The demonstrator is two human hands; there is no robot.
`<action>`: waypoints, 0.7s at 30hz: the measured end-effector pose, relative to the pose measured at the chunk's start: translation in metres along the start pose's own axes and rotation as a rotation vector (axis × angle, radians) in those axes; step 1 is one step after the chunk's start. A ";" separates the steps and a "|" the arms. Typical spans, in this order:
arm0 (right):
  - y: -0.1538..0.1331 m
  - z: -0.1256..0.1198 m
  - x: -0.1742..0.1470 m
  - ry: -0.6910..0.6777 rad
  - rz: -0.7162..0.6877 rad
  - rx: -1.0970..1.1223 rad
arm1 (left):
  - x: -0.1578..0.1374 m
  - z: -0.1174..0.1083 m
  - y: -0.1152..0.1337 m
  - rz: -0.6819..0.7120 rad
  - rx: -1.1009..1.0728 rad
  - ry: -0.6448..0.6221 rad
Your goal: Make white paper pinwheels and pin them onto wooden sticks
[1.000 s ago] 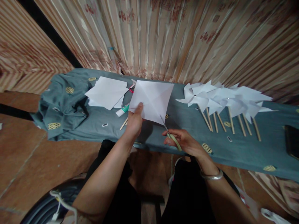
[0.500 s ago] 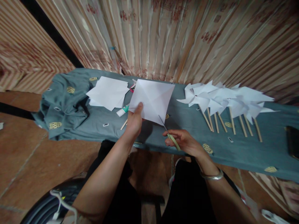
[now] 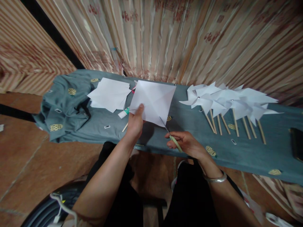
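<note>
A square sheet of white paper (image 3: 156,97), marked with diagonal creases, is pinched at its lower left edge by my left hand (image 3: 136,121), thumb on top. My right hand (image 3: 184,142) grips scissors (image 3: 175,142) with pale green handles. Their blades meet the sheet's lower right corner along a crease. Partly covered by the sheet, a white and green tube (image 3: 123,113) lies to its left, with a wooden stick (image 3: 125,127) near my left wrist. Farther left rests a stack of white paper sheets (image 3: 110,94).
Several white paper pinwheels (image 3: 222,97) on wooden sticks lie in an overlapping row at the right. A dark object (image 3: 296,143) sits at the far right edge. The grey-green cloth (image 3: 189,121) covers the narrow table, bunched at the left. A pleated curtain (image 3: 151,41) hangs behind.
The sheet and my left hand have shifted slightly to the left. My right hand with the scissors stays almost in place.
</note>
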State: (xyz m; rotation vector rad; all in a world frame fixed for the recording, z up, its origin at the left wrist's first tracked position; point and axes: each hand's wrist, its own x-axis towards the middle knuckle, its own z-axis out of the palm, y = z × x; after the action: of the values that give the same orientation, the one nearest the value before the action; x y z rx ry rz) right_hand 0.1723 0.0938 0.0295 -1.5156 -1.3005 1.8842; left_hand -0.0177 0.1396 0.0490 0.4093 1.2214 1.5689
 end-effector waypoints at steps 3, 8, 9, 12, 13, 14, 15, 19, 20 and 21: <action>0.001 0.000 0.001 -0.001 -0.012 0.014 | 0.001 -0.002 0.000 0.002 0.000 0.002; 0.000 0.000 0.001 0.001 -0.014 -0.012 | 0.003 -0.004 -0.004 -0.013 0.022 0.000; 0.000 0.000 0.001 -0.003 -0.025 -0.023 | 0.003 -0.004 -0.006 -0.014 0.024 -0.009; 0.001 -0.001 0.001 -0.005 -0.053 -0.042 | 0.001 -0.002 -0.010 -0.024 0.037 -0.034; 0.001 -0.001 0.001 -0.001 -0.055 -0.046 | 0.000 -0.001 -0.011 -0.025 0.036 -0.039; 0.001 -0.001 0.001 0.004 -0.058 -0.048 | -0.001 0.000 -0.012 -0.026 0.032 -0.043; 0.001 -0.001 0.001 0.011 -0.058 -0.049 | -0.002 0.001 -0.012 -0.026 0.028 -0.044; 0.002 -0.001 0.001 0.019 -0.053 -0.042 | -0.004 0.002 -0.010 -0.027 0.028 -0.055; 0.001 -0.001 0.001 0.022 -0.045 -0.032 | -0.004 0.002 -0.010 -0.027 0.028 -0.058; 0.001 -0.001 0.001 0.027 -0.034 -0.016 | -0.004 0.002 -0.009 -0.026 0.025 -0.060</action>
State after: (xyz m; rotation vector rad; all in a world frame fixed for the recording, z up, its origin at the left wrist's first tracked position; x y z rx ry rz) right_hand 0.1726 0.0946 0.0278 -1.5123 -1.3243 1.8304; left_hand -0.0099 0.1365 0.0429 0.4520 1.1961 1.5106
